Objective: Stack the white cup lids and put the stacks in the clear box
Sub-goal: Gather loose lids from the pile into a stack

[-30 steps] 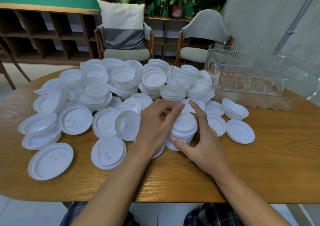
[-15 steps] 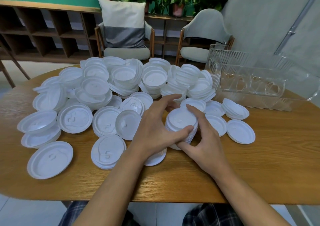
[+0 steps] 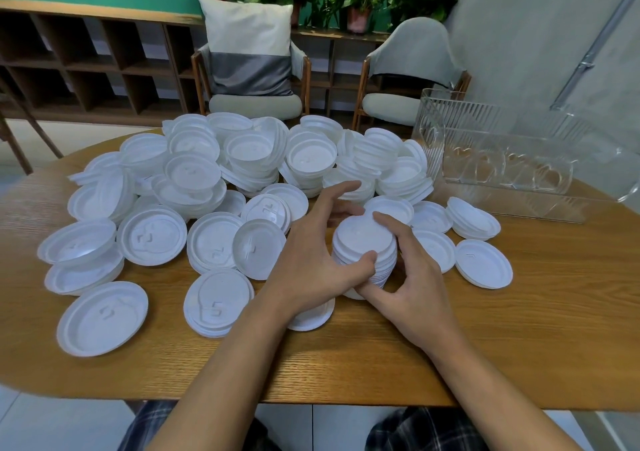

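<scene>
Far left: loose lids (image 3: 104, 315) are lying singly or in twos near the front edge of the table (image 3: 519, 346), unsorted. Behind them the pile (image 3: 242, 159) is spreading across the middle. Some lids are nesting in short crooked runs, most are tipping at odd angles. None of it is looking box-ready.

Centre: my left hand (image 3: 311, 260) is wrapping the stack (image 3: 365, 246) from its left, thumb pressing the near rim, fingers curling round the back. My right hand (image 3: 412, 288) is clamping the same stack from the right, index finger lying across the top lid, thumb tucking in low. So both hands are gripping the stack, just in front of the pile. It's sitting low over the table, and I can't tell if it's resting or lifted. Edges are looking uneven, so I'm probably squaring it up.

Right: a short stack (image 3: 472, 218) and a single lid (image 3: 483, 263) are sitting just beside my right hand. Beyond them the box (image 3: 519, 159) is standing at the table's far right, well apart from the stack. I'm seeing no lids inside.

Status as I'm reading it: one stack nearly formed, nothing boxed, bulk of the lids waiting.
</scene>
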A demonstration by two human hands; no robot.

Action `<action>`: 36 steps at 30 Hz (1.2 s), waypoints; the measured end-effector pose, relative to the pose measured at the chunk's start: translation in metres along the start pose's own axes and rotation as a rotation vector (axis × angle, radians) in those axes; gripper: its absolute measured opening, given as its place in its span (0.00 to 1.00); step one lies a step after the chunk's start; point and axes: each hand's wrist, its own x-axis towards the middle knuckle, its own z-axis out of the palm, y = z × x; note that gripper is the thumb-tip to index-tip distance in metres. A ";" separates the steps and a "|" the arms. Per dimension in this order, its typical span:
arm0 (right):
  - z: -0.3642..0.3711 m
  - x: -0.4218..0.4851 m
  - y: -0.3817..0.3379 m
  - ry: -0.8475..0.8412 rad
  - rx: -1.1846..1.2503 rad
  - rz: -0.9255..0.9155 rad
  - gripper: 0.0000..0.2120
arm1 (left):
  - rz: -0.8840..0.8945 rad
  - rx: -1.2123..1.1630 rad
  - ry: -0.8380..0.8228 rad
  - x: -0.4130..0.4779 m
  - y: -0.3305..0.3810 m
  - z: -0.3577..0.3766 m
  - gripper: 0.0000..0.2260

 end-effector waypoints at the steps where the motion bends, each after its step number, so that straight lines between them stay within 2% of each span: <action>1: 0.000 0.000 0.000 0.002 0.000 -0.001 0.37 | 0.008 -0.024 -0.024 -0.001 0.001 0.000 0.37; 4: 0.000 0.000 -0.001 0.010 -0.001 0.004 0.36 | -0.001 -0.046 -0.043 -0.001 0.002 0.002 0.36; 10: 0.000 -0.001 0.001 0.003 -0.001 0.008 0.38 | -0.035 0.037 0.028 0.000 -0.001 0.003 0.38; 16: 0.000 0.000 -0.001 0.011 0.028 0.004 0.37 | -0.016 -0.045 -0.070 -0.002 0.000 0.000 0.38; 29: -0.002 -0.002 0.000 0.002 0.015 0.030 0.41 | -0.017 -0.039 -0.002 0.000 -0.001 0.004 0.39; 36: -0.002 -0.003 0.000 0.038 0.051 0.061 0.43 | -0.045 0.006 -0.001 -0.001 0.000 0.011 0.34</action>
